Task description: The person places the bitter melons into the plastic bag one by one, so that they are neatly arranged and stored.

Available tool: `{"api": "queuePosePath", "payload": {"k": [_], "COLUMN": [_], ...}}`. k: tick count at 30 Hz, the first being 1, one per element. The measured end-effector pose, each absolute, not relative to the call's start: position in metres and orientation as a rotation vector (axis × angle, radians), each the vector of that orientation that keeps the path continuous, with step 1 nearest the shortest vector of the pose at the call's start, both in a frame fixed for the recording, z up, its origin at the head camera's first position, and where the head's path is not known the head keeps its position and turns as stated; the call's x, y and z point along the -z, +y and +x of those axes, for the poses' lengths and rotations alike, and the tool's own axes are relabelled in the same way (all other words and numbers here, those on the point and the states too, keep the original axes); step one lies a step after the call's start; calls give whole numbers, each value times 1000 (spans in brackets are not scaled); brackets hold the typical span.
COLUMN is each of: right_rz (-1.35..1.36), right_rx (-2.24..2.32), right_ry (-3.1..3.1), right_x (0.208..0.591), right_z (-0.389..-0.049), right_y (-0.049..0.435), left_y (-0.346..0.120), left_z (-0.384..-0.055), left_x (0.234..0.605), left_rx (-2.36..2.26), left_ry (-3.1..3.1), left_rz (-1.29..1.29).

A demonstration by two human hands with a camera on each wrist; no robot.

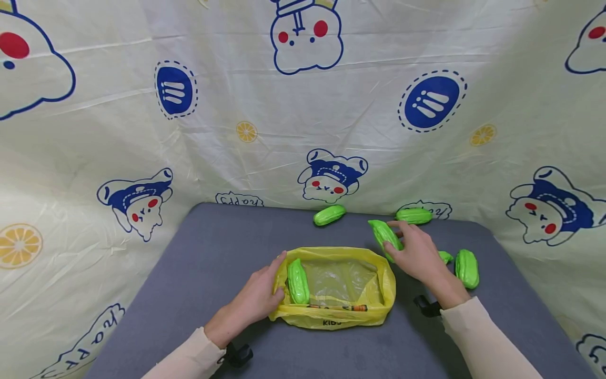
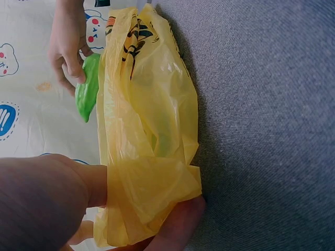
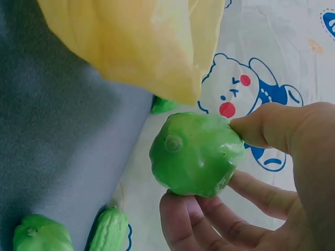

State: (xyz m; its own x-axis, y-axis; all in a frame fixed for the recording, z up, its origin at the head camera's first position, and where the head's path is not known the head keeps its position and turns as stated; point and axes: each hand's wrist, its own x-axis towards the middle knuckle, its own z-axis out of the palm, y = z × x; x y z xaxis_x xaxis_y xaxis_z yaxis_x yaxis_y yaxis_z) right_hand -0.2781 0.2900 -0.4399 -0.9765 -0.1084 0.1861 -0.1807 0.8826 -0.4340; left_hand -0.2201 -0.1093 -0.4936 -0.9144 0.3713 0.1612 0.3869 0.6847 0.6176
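A yellow plastic bag (image 1: 303, 319) lies with its mouth held wide, one green ridged bitter melon (image 1: 298, 281) inside at its left end. My left hand (image 1: 255, 297) grips the bag's left rim, the plastic pinched between thumb and fingers in the left wrist view. Just off the bag's upper right corner, my right hand (image 1: 418, 255) holds another bitter melon (image 3: 196, 154) between thumb and fingertips. The held melon is raised above the table, its rounded stem end facing the right wrist camera. Part of the melon's side is hidden by my fingers.
On the grey table (image 1: 213, 252) lie more bitter melons: one (image 1: 330, 215) at the back edge, another (image 1: 414, 216) behind my right hand, one (image 1: 467, 268) at the right, and one (image 1: 445, 257) partly hidden by that hand. A printed white sheet (image 1: 355, 121) hangs behind.
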Motion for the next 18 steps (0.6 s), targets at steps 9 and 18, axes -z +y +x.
{"api": "queuePosePath", "payload": {"k": [9, 18], "right_rz": [255, 252], "right_rx": [-691, -693], "right_ry": [-2886, -2870], "right_x": [435, 430], "right_z": [-275, -274], "right_y": [284, 278], "left_y": [-110, -110], "left_z": [-219, -219], "left_x": [492, 493], "left_rx": [1079, 1075], "left_ry": [-2864, -2889], "left_rz": [-643, -632]}}
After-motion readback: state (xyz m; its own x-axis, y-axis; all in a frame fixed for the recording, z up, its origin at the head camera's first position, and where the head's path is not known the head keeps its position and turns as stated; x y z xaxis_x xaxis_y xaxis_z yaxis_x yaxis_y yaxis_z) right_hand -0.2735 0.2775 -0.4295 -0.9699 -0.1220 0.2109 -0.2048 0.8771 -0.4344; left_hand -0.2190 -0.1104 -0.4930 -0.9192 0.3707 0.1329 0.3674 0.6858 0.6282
